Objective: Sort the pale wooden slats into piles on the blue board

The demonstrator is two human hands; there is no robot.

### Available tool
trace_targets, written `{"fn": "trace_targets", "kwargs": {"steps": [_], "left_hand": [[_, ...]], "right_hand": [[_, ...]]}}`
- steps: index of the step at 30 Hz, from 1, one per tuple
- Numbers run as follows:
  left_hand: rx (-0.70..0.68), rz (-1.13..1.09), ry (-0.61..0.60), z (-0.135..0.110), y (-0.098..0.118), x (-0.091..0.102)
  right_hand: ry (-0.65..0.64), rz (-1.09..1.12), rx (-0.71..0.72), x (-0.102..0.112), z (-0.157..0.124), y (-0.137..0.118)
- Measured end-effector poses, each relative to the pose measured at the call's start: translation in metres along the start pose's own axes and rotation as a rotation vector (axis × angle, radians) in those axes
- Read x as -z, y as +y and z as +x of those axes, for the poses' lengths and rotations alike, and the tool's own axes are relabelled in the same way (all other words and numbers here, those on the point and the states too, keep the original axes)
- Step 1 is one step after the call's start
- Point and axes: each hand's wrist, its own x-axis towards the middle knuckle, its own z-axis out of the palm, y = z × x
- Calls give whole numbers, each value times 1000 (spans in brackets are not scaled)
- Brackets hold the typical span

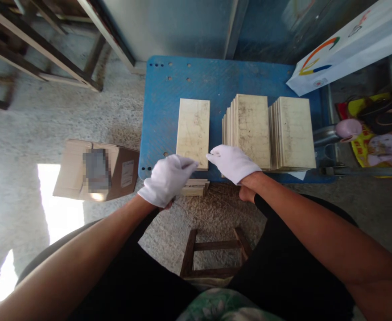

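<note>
Both of my hands wear white gloves and meet at the near edge of a single pale wooden board (193, 132) lying flat on a blue platform (162, 111). My left hand (167, 179) is curled, fingertips at the board's near left corner. My right hand (233, 162) has its fingers together, pointing left and touching the board's near right corner. Two tall stacks of the same boards (254, 129) (294, 131) stand to the right on the platform. A few short wooden pieces (196, 187) lie on the floor under my left hand.
A cardboard box (97, 171) lies on the concrete floor at left. A small wooden stool (216, 249) stands between my knees. A white bag (346, 44) leans at upper right, with colourful items (369, 133) below it. Wooden frames (31, 40) lie at upper left.
</note>
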Motion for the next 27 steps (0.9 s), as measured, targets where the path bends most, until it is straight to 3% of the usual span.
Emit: {"fn": "trace_targets", "kwargs": {"steps": [2,4,10,17,22,27], "left_hand": [[57,-28,160,7,-6,15],[86,-8,220,14,-14,21],[-32,99,92,32,-28,11],[-22,98,47,45,-24,10],[7,260,63,42,-19,5],[-63,357,92,29,-13,-16]], "right_hand": [[29,8,-42,-5,4,-1],[39,23,-75,-12,9,-1],[-29,67,-164,-28,25,-6],[-47,175,-185,-31,39,-14],[-38,218,-206,-30,39,-21],[-3,170,-291,-29,46,-14]]}}
